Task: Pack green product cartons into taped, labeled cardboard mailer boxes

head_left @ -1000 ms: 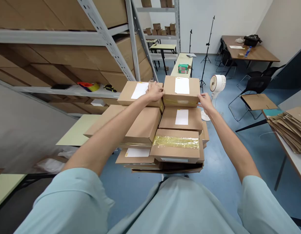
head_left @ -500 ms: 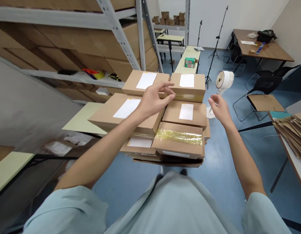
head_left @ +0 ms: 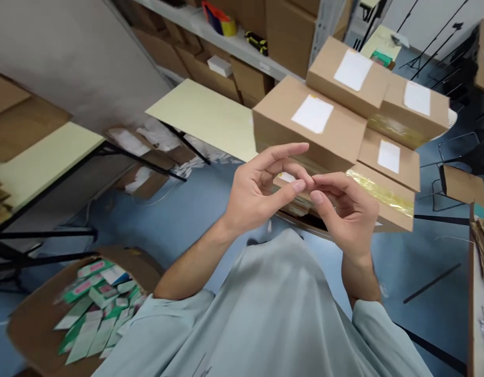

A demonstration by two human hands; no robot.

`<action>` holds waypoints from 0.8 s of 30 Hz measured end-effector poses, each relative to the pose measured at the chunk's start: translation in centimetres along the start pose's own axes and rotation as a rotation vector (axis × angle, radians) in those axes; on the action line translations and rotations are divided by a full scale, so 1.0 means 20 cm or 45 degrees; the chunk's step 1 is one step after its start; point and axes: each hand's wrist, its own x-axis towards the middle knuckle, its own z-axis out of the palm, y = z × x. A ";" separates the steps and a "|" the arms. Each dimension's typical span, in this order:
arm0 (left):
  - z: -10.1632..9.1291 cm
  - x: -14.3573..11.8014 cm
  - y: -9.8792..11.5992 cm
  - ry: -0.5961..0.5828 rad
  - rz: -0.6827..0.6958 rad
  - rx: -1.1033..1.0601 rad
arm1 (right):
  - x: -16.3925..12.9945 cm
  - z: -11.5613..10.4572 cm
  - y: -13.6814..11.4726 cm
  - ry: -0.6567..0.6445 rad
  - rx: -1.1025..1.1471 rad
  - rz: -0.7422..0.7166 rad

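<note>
Left hand (head_left: 252, 195): raised in front of the chest, fingers loosely curled, thumb and forefinger tips nearly meeting; nothing visible in its grip.
Right hand (head_left: 346, 209): level with the left, fingers bent inward, its fingertips meeting the left hand's; it holds nothing that can be made out.
Between the fingertips: too small to tell whether a scrap of tape or label is pinched there.
Step in hand: as I judge it, a pause clear of the boxes, the fingers rubbing or picking at each other; neither hand is on a box.
Next move calls for: a judgement only. Both hands would need to part and spread wide to take a box by its two sides, since the boxes are broad and flat.
Stack (head_left: 344, 136): just beyond the hands and apart from them, brown cardboard boxes piled in overlapping layers on a low support hidden beneath.
Top box (head_left: 308, 123): nearest the hands, flat, closed, with a white label on its lid.
Tape (head_left: 383, 191): yellowish clear strip along a lower box's edge.
Surface (head_left: 198, 112): pale yellow, left of the stack.
Shelf (head_left: 226, 42): behind, carrying larger cartons and small tools.
Carton (head_left: 49, 314): lower left on the floor, open, full of green and white packets.
</note>
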 end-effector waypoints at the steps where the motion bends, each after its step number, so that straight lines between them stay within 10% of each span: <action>1: -0.10 -0.03 0.03 0.033 0.022 0.026 | 0.01 0.12 -0.01 -0.006 0.029 0.011; 11: -1.08 -0.26 0.25 0.310 0.372 0.583 | 0.15 1.22 0.01 -0.154 0.251 0.108; 24: -2.08 -0.18 0.31 0.602 0.338 0.870 | 0.69 2.25 0.17 -0.557 0.364 0.149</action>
